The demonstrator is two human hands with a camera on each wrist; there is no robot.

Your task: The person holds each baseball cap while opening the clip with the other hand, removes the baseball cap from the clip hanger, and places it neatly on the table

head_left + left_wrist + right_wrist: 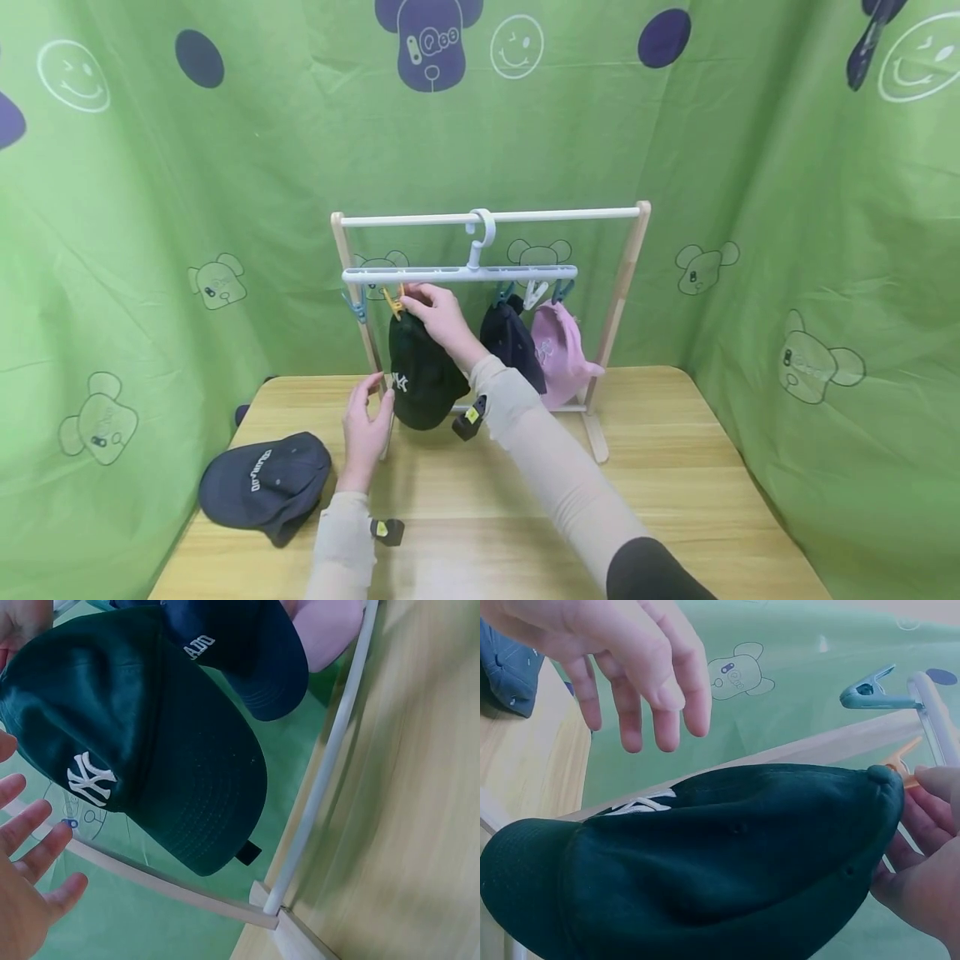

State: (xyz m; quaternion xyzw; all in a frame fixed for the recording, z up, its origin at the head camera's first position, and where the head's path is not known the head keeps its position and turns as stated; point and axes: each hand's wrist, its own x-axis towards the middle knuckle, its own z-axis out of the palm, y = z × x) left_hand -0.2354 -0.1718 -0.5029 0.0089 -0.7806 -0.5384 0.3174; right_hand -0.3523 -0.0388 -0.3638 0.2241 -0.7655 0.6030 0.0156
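A dark green baseball cap (pixel 418 375) with a white NY emblem hangs from a yellow-orange clip (pixel 393 305) on the white hanger (pixel 442 274). My right hand (pixel 444 323) pinches that clip between thumb and fingers, right at the edge of the cap (pixel 727 855). My left hand (pixel 365 429) is held beside the cap's emblem side, its fingers spread and apart from it; the left wrist view shows this hand (pixel 30 877) holding nothing. In the right wrist view, the cap's brim points away from the clip, and a teal clip (pixel 877 691) hangs unused on the hanger.
A navy cap (pixel 510 346) and a pink cap (pixel 558 354) hang farther right on the hanger. The hanger hooks over a wooden rack (pixel 625 275) on the table (pixel 675 500). Another navy cap (pixel 270 483) lies at the table's left, before a green curtain (pixel 300 125).
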